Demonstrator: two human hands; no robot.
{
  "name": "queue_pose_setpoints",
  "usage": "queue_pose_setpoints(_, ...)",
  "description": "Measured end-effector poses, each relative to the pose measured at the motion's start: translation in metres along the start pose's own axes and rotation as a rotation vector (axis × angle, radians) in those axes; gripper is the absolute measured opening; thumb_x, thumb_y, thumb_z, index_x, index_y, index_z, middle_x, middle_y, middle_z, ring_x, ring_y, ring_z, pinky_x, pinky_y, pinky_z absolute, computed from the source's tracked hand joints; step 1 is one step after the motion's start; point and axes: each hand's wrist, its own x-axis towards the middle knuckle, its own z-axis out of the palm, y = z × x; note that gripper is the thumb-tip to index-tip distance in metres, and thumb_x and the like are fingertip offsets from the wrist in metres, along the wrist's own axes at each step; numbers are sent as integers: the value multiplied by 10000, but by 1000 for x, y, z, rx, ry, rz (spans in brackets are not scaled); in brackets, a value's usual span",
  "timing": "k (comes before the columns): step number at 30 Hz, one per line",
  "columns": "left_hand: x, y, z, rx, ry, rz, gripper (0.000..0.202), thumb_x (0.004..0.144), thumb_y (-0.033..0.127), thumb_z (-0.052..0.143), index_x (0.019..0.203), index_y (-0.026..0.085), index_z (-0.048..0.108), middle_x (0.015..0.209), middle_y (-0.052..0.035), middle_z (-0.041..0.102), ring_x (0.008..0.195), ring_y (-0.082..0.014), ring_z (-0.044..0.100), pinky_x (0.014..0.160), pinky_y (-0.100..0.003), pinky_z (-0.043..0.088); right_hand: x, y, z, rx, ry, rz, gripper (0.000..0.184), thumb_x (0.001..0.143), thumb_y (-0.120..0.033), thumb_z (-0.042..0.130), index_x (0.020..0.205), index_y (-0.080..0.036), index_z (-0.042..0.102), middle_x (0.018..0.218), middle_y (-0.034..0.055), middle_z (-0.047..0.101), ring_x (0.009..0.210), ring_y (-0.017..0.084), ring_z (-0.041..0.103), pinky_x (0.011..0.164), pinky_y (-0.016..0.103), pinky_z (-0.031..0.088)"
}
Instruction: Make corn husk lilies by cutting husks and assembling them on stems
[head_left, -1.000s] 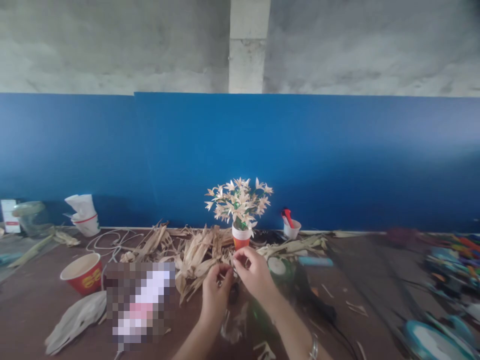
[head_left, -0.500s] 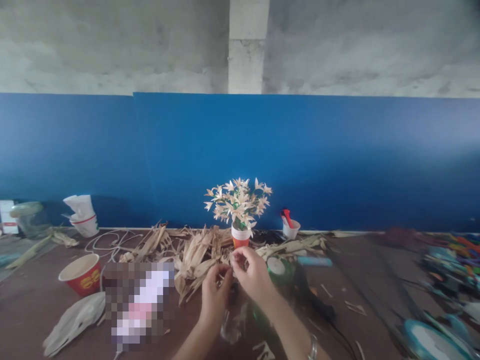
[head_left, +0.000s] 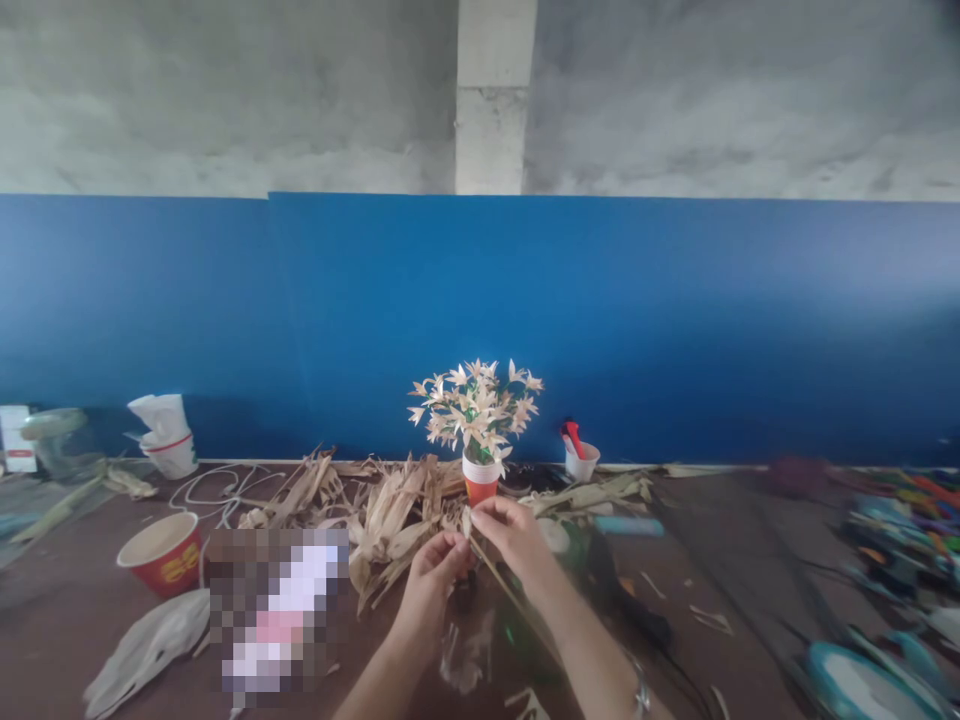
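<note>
My left hand (head_left: 433, 575) is closed, its thumb and fingertips pinched at the top of a thin pale stem (head_left: 495, 575). Upward from there points a small whitish husk petal (head_left: 466, 522), pinched between the fingers of my right hand (head_left: 514, 540). The stem slants down to the right beneath my right hand and forearm. Just beyond both hands stands a red and white paper cup (head_left: 481, 482), which holds a bunch of cream husk flowers (head_left: 480, 410) with green stems.
Dry corn husks (head_left: 390, 510) lie heaped behind my hands. At left are a red paper bowl (head_left: 169, 560), a loose husk (head_left: 150, 645) and a white cable (head_left: 217, 490). A small white cup (head_left: 582, 462) with a red-handled tool stands at the back; a teal-rimmed roll (head_left: 847, 680) lies right.
The pale stem and husk petal now show between my hands. My right hand has tilted and shifted slightly right; my left hand has stayed close beside it.
</note>
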Motion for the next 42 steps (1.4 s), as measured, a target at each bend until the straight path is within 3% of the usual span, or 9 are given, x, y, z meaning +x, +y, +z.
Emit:
queue_pose_setpoints(6, -2, 4, 4, 31, -7, -11, 286, 685, 382, 740, 668, 143, 586, 562, 36, 506, 544, -77, 394, 550, -187, 317, -2, -4, -1, -6, 18, -18, 215, 693, -326, 628, 788, -145, 695, 732, 47, 676, 699, 174, 584, 652, 267, 449)
queue_pose_setpoints(11, -3, 5, 4, 48, -9, -26, 272, 673, 372, 741, 647, 143, 596, 560, 30, 528, 530, -76, 417, 545, -190, 327, -4, -6, -1, 4, -1, 18, 174, 689, -330, 634, 676, -158, 659, 607, 6, 626, 595, 147, 559, 570, 244, 435)
queue_pose_setpoints(17, -4, 3, 5, 74, 67, 7, 276, 654, 331, 762, 848, 168, 653, 745, -6, 661, 651, -116, 576, 622, -218, 424, -5, -8, 0, 27, 8, 52, 187, 694, -349, 628, 688, -164, 654, 606, 6, 635, 574, 153, 574, 564, 253, 448)
queue_pose_setpoints(22, -5, 5, 7, 262, 155, 92, 323, 608, 375, 778, 814, 141, 694, 739, -40, 708, 680, -164, 628, 661, -259, 475, -6, -11, 0, -46, 43, 30, 204, 695, -346, 631, 697, -148, 677, 640, 25, 657, 644, 164, 583, 612, 255, 434)
queue_pose_setpoints(30, -6, 8, 7, 458, 223, 197, 287, 656, 387, 708, 794, 135, 717, 707, -67, 725, 684, -223, 652, 666, -321, 507, -4, -6, 1, -53, 44, 0, 193, 684, -337, 636, 688, -151, 686, 650, 34, 671, 650, 173, 592, 624, 264, 444)
queue_pose_setpoints(42, -4, 3, 5, 490, 217, 209, 285, 656, 384, 705, 787, 131, 717, 701, -74, 718, 653, -212, 635, 625, -303, 499, -2, -2, 1, -53, 47, -1, 195, 680, -344, 640, 679, -154, 685, 630, 25, 664, 634, 169, 589, 611, 260, 446)
